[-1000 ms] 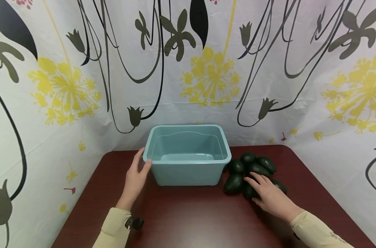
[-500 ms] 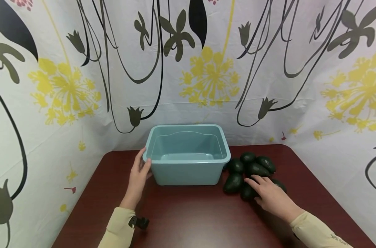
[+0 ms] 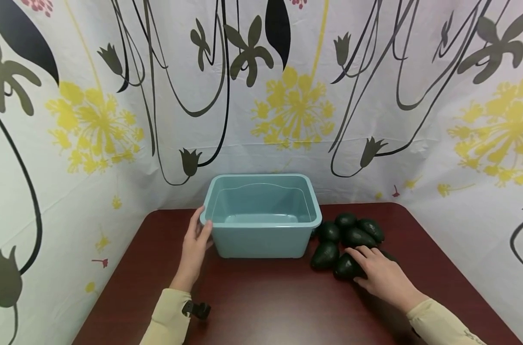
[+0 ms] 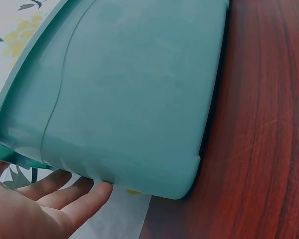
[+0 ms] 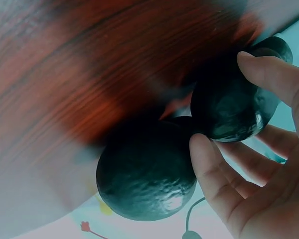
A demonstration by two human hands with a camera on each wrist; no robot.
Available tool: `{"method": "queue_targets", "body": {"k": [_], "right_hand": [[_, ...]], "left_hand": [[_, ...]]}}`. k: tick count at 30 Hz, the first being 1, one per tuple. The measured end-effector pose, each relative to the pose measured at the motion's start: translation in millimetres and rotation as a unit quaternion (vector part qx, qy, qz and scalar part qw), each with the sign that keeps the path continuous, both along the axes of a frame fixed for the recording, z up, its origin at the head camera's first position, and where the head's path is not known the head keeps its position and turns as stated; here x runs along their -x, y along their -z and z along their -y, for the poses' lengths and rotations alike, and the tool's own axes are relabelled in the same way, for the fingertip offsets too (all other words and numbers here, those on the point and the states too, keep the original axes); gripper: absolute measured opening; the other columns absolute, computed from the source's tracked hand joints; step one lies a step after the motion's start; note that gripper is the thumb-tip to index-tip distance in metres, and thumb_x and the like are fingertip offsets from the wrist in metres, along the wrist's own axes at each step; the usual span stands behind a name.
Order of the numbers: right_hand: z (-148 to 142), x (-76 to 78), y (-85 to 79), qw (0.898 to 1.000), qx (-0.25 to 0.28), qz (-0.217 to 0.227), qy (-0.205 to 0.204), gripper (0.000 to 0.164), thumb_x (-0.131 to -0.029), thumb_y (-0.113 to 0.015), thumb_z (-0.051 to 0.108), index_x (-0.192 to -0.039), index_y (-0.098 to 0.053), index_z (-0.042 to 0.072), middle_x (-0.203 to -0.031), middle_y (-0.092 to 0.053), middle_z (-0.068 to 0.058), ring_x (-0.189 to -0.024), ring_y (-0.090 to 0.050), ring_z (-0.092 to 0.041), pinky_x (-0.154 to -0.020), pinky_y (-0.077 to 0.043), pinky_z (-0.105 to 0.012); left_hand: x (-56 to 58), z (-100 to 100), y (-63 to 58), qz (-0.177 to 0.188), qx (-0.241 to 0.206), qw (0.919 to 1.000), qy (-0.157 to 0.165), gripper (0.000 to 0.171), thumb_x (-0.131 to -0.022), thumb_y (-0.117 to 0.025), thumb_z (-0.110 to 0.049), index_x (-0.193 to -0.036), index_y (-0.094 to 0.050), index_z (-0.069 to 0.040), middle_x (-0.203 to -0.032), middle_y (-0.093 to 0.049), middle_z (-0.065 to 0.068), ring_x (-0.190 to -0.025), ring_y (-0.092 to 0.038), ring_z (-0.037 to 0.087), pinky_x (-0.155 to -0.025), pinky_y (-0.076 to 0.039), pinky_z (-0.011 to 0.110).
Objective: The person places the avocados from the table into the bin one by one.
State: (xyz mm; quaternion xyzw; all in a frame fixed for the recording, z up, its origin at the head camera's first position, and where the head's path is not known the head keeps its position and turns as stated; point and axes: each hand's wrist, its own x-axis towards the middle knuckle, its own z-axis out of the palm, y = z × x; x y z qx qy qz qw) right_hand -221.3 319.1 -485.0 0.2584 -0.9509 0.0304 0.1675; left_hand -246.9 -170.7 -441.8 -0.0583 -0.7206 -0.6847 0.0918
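Several dark green avocados (image 3: 358, 238) are lying in a cluster on the dark red bench (image 3: 270, 302), to the right of a blue-green bin (image 3: 261, 242). The bin is standing upright at the far part of the bench, its opening facing up. The right hand (image 3: 379, 273) is gripping one avocado (image 5: 222, 102) at the near side of the cluster, thumb and fingers pressing on it from different sides. A second avocado (image 5: 144, 169) is sitting just beside one fingertip; contact there is not showing clearly. The left hand (image 3: 194, 247) is resting at the bin's left end, its fingers lying apart and loosely extended, their tips touching the outer wall below the rim; its thumb is lying at the near left corner. A black device (image 3: 196, 310) is sitting at the left cuff of a pale yellow sleeve (image 3: 166, 314). Beyond the bench, a white printed cloth (image 3: 244, 124) is hanging.
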Motion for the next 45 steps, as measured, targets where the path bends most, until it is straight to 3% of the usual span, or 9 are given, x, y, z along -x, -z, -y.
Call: {"method": "queue_targets", "body": {"k": [4,11,20,28,45], "right_hand": [[-1,-0.3,2.0,1.0,0.006,-0.004,-0.004,0.078,-0.068,-0.092,0.027,-0.137,-0.058,0.012,-0.119,-0.059,-0.006,-0.103,-0.06,-0.027,-0.062,-0.054,-0.039],[1,0.8,4.1,0.999,0.028,0.003,-0.021,0.074,-0.068,-0.093,0.027,-0.132,-0.058,0.01,-0.112,-0.057,-0.003,-0.081,-0.062,-0.014,-0.064,-0.054,-0.037],[3,-2.3,3.0,0.999,0.047,0.022,-0.005,0.07,-0.07,-0.091,0.031,-0.13,-0.061,0.013,-0.114,-0.059,0.001,-0.087,-0.063,-0.013,-0.069,-0.054,-0.045],[3,-7.7,1.9,0.997,0.064,0.035,0.009,0.065,-0.069,-0.089,0.032,-0.126,-0.062,0.016,-0.107,-0.052,0.005,-0.065,-0.049,0.0,-0.061,-0.049,-0.033],[1,-13.9,-7.6,0.994,0.105,-0.022,-0.004,0.067,-0.067,-0.091,0.035,-0.125,-0.061,0.022,-0.115,-0.055,0.013,-0.093,-0.058,-0.006,-0.074,-0.054,-0.038]], "left_hand": [[-0.2,-1,0.9,0.003,0.003,1.0,-0.007,0.061,-0.104,-0.054,-0.041,-0.159,-0.028,-0.034,-0.162,-0.027,0.0,-0.143,-0.036,0.025,-0.102,-0.042,0.062],[-0.9,-2,0.9,0.0,0.008,0.9998,-0.019,0.06,-0.103,-0.055,-0.042,-0.158,-0.03,-0.035,-0.161,-0.031,0.002,-0.141,-0.04,0.026,-0.1,-0.043,0.062],[-1.7,-4,-0.9,0.008,0.01,0.9994,-0.033,0.057,-0.104,-0.055,-0.039,-0.156,-0.033,-0.037,-0.159,-0.035,0.004,-0.138,-0.043,0.027,-0.098,-0.045,0.062],[-1.9,-3,-1.5,0.016,0.008,0.9993,-0.032,0.059,-0.103,-0.056,-0.044,-0.156,-0.032,-0.038,-0.159,-0.034,0.003,-0.139,-0.042,0.027,-0.098,-0.045,0.061],[-1.0,-2,0.6,0.016,0.011,0.9992,-0.035,0.059,-0.102,-0.057,-0.046,-0.155,-0.033,-0.039,-0.158,-0.037,0.003,-0.137,-0.045,0.027,-0.097,-0.046,0.061]]}}
